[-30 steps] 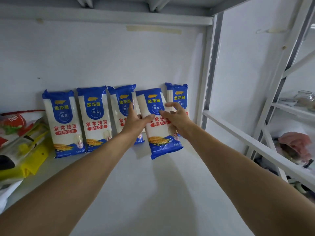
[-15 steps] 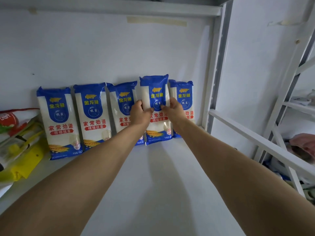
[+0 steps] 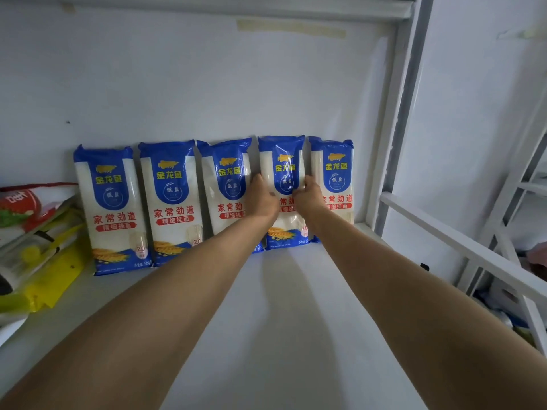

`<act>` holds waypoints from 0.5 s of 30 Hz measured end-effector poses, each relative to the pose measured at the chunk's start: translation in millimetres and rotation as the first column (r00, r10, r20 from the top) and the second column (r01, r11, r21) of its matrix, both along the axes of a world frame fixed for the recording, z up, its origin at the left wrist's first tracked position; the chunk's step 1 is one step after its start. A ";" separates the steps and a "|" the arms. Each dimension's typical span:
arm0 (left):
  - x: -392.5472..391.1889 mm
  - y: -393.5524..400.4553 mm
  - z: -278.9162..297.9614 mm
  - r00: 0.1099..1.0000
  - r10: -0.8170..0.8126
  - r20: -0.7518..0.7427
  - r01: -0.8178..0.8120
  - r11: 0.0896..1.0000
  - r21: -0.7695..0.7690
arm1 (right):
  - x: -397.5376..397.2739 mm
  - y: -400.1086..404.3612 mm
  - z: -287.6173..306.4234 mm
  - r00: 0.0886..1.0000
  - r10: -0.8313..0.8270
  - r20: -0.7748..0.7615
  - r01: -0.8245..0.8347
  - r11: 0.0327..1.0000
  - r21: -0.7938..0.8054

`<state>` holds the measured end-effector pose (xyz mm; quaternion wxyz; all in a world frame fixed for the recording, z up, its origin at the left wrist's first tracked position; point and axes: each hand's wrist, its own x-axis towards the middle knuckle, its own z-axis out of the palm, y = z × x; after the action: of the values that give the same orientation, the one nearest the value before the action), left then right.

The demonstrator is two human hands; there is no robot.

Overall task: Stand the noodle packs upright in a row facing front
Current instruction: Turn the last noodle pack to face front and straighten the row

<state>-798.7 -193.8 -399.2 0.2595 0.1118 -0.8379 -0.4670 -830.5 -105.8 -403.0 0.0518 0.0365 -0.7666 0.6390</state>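
- Five blue-and-white noodle packs stand in a row on the white shelf (image 3: 266, 335), backs leaning on the rear wall (image 3: 207, 90), printed fronts facing out.
- The person's left hand (image 3: 262, 199) and right hand (image 3: 307, 196) both clasp the fourth pack from the left (image 3: 281, 161), one hand on each long edge at about mid-height; each grip is closed on this pack.
- That pack stands upright between the third pack (image 3: 226, 173) and the rightmost pack (image 3: 337, 170), its edges touching or just overlapping theirs (the hands hide the exact contact).
- The two left packs, the first pack (image 3: 109, 202) and the second pack (image 3: 173, 196), stand untouched, tilted slightly in the wide-angle view.
- Step in hand, as a judgement: seating the fourth pack into its slot and squaring it with its neighbours.
- The row looks nearly complete, since no noodle pack is seen lying flat.
- The next move probably calls for easing both grips off gently so the slippery film pack does not slide forward at its base, then checking that the tops line up.
- A heap of other bags (image 3: 35, 232), red, yellow and white, lies at the shelf's left end, apart from the row.
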 end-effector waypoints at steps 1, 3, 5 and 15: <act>3.2 0.5 -1.2 0.999 -0.006 -0.034 0.005 1.000 -0.006 | 1.6 -0.8 0.4 1.000 -0.022 -0.003 0.022 1.000 0.022; 16.4 -1.0 -8.0 0.989 -0.046 -0.138 0.046 0.999 -0.009 | 8.9 -3.3 -2.2 0.988 -0.130 -0.085 0.138 0.987 0.089; 36.0 -5.9 -19.8 0.968 -0.055 -0.244 0.043 0.998 -0.055 | 22.7 -4.2 -11.1 0.916 -0.258 -0.308 0.313 0.939 0.144; 89.8 -40.6 -69.8 0.976 0.210 0.049 -0.209 0.978 -0.030 | 85.1 -49.2 -58.4 0.975 0.058 -0.213 0.053 0.875 0.481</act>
<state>-708.9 -234.4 -469.0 0.2866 0.2084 -0.8336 -0.4238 -745.4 -155.1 -461.4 0.1251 0.1201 -0.8913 0.4189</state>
